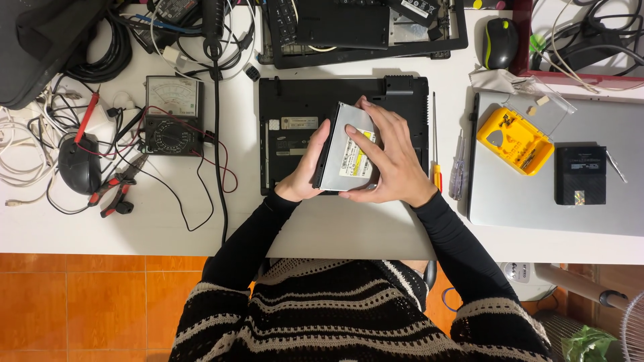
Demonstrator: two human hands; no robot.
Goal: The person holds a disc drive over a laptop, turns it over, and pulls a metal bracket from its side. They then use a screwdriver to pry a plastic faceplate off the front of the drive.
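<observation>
A flat silver optical drive [349, 149] with a label on top is held just above an upturned black laptop [295, 114] on the white desk. My left hand [306, 171] grips the drive's left edge from below. My right hand [392, 157] lies over its right side, fingers spread across the top. Both of my arms wear black sleeves.
An analog multimeter [173, 115] with red and black leads, pliers [115, 191] and a black mouse [78, 164] lie left. Screwdrivers [436, 144], a yellow bit case [515, 139], a silver closed laptop [557, 194] with a black box [580, 174] sit right. Cables and a keyboard frame [362, 33] fill the back.
</observation>
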